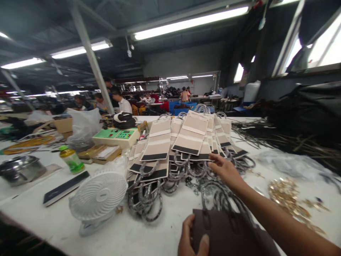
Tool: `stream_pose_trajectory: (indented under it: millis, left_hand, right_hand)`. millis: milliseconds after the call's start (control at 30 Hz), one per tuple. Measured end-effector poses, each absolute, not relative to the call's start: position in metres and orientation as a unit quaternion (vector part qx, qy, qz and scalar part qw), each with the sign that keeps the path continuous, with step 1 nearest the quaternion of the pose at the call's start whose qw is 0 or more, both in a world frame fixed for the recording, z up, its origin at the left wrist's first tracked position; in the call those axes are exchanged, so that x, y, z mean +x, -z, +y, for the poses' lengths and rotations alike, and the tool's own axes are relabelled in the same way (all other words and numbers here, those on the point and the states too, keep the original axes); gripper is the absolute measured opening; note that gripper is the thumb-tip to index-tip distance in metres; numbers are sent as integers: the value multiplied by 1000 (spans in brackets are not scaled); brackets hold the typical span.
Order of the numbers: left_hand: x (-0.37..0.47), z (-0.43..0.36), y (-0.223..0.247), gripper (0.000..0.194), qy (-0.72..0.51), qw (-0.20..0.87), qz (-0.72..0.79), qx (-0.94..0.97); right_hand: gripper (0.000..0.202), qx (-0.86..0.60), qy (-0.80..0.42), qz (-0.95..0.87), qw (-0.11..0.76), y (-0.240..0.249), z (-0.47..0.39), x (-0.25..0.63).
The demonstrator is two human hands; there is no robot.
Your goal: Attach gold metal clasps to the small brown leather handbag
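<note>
Dark brown flat leather bag panel (226, 234), lying at the table's near edge at 6 o'clock, is pinched at its left border by the left hand (190, 238), thumb on top, fingers clamped beneath. It looks light and pliable, best gripped along an edge. The right hand (225, 170) is stretched toward 12 o'clock, fingers loosely together on the heap of beige-and-black card-backed pieces with curved grey handles (183, 145). A white round desk fan (98, 195) is seen at 9 o'clock on the white table (133, 238).

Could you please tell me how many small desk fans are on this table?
1: the white round plastic desk fan stands near the table's front edge, left of the looped handles; others may be hidden behind the piles.
</note>
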State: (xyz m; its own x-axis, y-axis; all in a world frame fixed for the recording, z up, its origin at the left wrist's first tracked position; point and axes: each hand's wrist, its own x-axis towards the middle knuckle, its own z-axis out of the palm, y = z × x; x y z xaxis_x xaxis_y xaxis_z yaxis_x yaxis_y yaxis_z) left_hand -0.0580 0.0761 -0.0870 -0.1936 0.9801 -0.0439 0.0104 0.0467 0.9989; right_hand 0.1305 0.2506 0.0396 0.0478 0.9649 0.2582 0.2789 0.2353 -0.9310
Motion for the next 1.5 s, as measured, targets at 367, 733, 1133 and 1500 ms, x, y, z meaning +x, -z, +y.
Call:
stream_pose_trajectory:
  millis: [367,733,1133,1500]
  left_hand:
    - [-38,103,13,78,-495,583,490,419]
    - [-14,94,18,79,-405,418,561,588]
    - [-5,85,19,42,-421,341,598,591]
    - [-6,75,21,40,-431,348,596,581]
  right_hand:
    - [46,-758,-79,-517,390,69,128,383]
    - [33,-744,-59,-590,308,103,100,405]
    - [21,-747,-78,-602,272,90,102,409]
    - [38,-691,-263,-505,445,63,62,372]
